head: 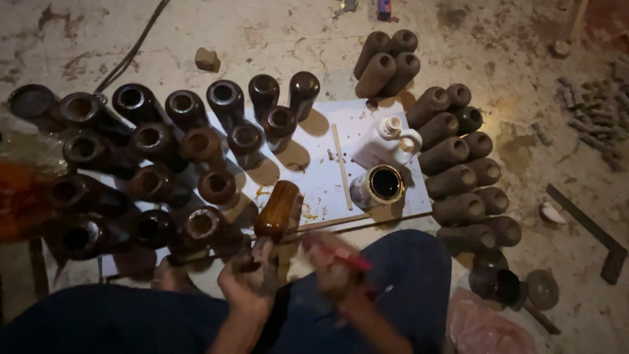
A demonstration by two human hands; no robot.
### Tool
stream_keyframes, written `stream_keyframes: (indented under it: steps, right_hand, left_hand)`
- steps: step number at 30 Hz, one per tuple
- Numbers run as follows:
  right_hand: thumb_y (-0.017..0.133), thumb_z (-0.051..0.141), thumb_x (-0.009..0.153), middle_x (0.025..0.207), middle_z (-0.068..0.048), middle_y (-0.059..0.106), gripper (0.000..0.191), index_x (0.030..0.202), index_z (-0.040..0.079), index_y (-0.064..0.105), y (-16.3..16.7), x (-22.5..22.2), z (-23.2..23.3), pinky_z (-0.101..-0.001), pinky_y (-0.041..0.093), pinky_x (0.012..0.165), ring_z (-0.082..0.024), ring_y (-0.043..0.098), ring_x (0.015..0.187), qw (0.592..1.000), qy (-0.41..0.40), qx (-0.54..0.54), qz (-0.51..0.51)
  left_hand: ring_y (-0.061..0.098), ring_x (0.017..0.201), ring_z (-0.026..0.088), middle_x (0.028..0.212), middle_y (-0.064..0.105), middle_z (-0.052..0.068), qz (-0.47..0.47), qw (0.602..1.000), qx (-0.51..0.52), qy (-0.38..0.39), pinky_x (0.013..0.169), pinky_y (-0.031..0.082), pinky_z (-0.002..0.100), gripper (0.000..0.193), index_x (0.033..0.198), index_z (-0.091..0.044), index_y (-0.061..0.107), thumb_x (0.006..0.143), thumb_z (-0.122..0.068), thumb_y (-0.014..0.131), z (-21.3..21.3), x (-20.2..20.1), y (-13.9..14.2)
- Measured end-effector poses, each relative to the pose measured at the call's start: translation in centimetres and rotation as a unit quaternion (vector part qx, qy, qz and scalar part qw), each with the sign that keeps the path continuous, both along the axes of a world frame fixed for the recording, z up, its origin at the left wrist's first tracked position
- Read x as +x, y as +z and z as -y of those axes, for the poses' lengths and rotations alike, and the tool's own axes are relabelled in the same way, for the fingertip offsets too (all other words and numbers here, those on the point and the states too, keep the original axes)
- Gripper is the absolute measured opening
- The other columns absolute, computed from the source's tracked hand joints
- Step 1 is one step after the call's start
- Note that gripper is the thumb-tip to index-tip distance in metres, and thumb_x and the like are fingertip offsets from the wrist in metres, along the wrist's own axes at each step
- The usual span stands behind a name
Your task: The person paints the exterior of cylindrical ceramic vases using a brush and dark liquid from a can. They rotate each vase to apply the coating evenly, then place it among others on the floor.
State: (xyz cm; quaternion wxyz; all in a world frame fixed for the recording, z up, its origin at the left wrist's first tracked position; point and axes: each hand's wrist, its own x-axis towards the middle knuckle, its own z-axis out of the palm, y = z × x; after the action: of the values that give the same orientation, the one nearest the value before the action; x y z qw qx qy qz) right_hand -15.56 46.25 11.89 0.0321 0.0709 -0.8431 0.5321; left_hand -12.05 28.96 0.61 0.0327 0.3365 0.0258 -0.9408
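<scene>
My left hand grips the lower end of a glossy brown wooden cup, which tilts up and away over the white board. My right hand is blurred with motion beside it and holds a red-handled tool, probably a brush. An open tin of dark varnish stands just beyond the hands. A thin wooden stick lies on the board.
Several dark varnished cups stand upright at the left. Several dull unvarnished cups lie stacked at the right and back. A white bottle, a dark lid, a cable and my knees frame the spot.
</scene>
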Motion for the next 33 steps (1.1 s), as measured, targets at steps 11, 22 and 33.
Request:
stream_keyframes:
  steps: [11, 22, 33]
  right_hand:
    - [0.057, 0.018, 0.101, 0.105, -0.013, 0.076, 0.029, 0.116, -0.004, 0.069, -1.9, 3.2, 0.0, -0.0302, 0.060, 0.084, -0.018, 0.075, 0.096, 0.990, -0.001, -0.140, 0.008]
    - [0.063, 0.022, 0.107, 0.114, -0.017, 0.073, 0.029, 0.123, -0.002, 0.067, -9.5, 4.6, 0.3, -0.0325, 0.058, 0.085, -0.027, 0.072, 0.101, 0.974, -0.057, 0.082, -0.206]
    - [0.058, 0.017, 0.096, 0.099, -0.020, 0.075, 0.034, 0.118, -0.007, 0.067, -7.0, -1.4, -8.2, -0.0432, 0.061, 0.068, -0.029, 0.075, 0.077, 0.853, -0.232, -0.456, 0.109]
  left_hand:
    - [0.069, 0.094, 0.038, 0.111, 0.065, 0.025, -0.051, 0.998, -0.001, 0.020, 0.080, 0.063, 0.038, 0.040, 0.120, 0.001, 0.061, 0.083, -0.009, 0.053, 0.2, -0.4, 0.8]
    - [0.070, 0.092, 0.030, 0.111, 0.070, 0.023, -0.035, 0.998, -0.038, -0.034, 0.074, 0.061, 0.035, 0.048, 0.121, 0.009, 0.063, 0.087, -0.023, 0.055, 1.2, -1.2, -2.8]
    - [0.071, 0.083, 0.031, 0.105, 0.069, 0.018, -0.016, 0.414, -0.891, -0.185, 0.077, 0.058, 0.041, 0.034, 0.119, -0.004, 0.064, 0.088, -0.019, 0.058, -12.2, -5.1, 2.8]
